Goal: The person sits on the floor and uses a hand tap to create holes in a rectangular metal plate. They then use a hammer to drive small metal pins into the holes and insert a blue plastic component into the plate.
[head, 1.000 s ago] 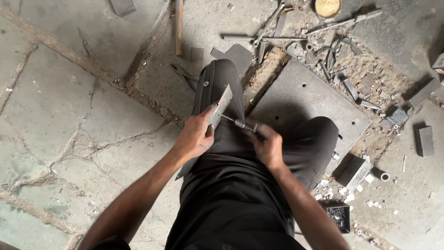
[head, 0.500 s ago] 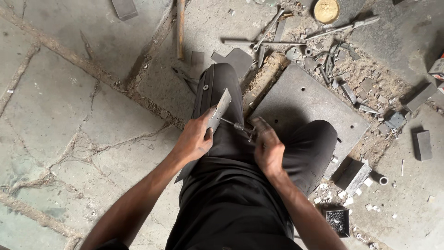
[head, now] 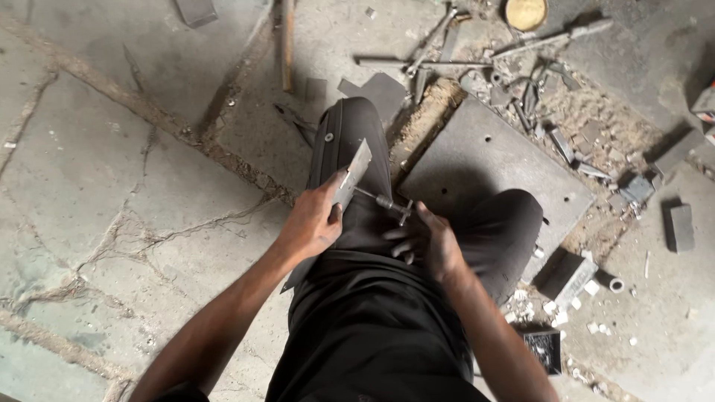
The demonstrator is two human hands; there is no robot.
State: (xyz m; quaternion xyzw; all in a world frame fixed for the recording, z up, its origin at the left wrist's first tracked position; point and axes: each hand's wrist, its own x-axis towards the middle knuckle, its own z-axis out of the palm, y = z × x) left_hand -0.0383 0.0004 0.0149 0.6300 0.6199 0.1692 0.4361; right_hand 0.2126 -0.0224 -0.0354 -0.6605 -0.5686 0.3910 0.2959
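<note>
I see my left hand (head: 311, 223) curled closed around the lower end of a flat grey metal strip (head: 352, 175), thumb pressed along its face, the strip slanting up toward one o'clock from the fist. My right hand (head: 426, 242) is loosely cupped, fingers part bent, with its fingertips on the small crossbar of a thin T-handled tool (head: 383, 202); whether they pinch it tight I cannot tell. The tool is slim, steel-coloured and rod-like, and its tip meets the strip's face, so the strip lies at about ten o'clock from the right hand, the tool bridging the two. Both hands hover over a knee in black trousers (head: 357, 149). At two o'clock from the hands a square grey steel plate (head: 491, 160) with small drilled holes lies flat on the cracked, dusty concrete floor (head: 112, 171). Beyond it, toward one o'clock, scattered metal scraps (head: 536, 97) sit in the rubble, and a round brass-coloured lid (head: 526, 13) is near the top edge.
</note>
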